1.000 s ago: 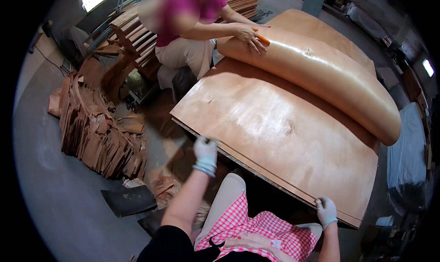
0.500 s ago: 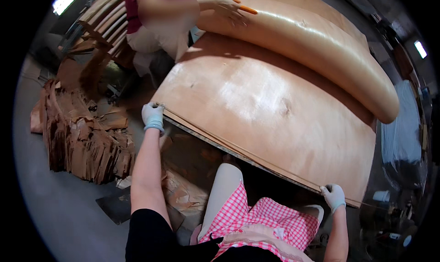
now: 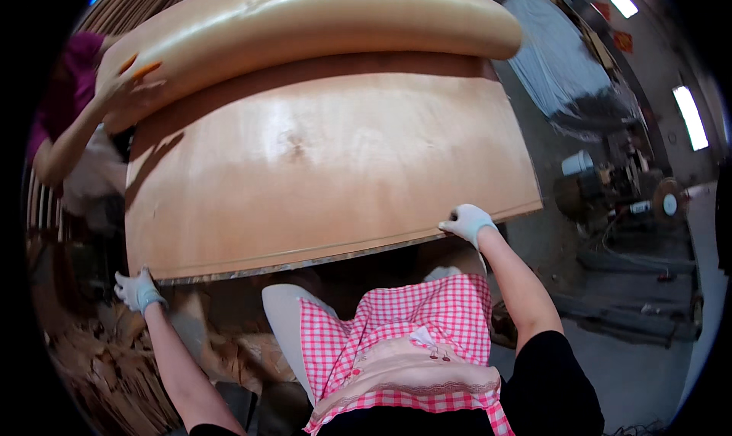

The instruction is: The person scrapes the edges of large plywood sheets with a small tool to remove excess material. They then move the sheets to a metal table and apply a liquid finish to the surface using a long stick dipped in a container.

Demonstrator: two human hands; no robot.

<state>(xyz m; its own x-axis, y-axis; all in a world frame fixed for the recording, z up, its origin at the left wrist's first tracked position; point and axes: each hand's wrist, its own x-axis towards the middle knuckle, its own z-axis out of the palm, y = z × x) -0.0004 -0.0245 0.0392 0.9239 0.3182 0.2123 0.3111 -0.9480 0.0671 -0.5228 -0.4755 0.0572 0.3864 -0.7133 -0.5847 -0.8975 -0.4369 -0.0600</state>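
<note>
A broad, light-brown wood veneer sheet (image 3: 358, 161) lies flat in front of me, with a thin strip or lip running along its near edge. My left hand (image 3: 139, 289), in a white glove, is at the near left corner with its thumb and fingers apart, the thumb by the edge. Further right along the same edge, my gloved right hand (image 3: 467, 224) is closed, its fingertips pinching the sheet's edge. Beyond the flat part, a large rolled veneer sheet (image 3: 305, 24) stretches across the far side.
At the left a person in a magenta top (image 3: 76, 62) lays a hand (image 3: 130, 93) with orange finger covers on the roll. Torn veneer scraps (image 3: 114, 382) are heaped at lower left. Plastic-wrapped goods (image 3: 560, 62), a white bucket (image 3: 577, 163) and machinery (image 3: 610, 199) stand right.
My view has swung to the right. My left hand's fingers have spread at the corner, and my right hand has shifted left along the near edge, away from the right corner.
</note>
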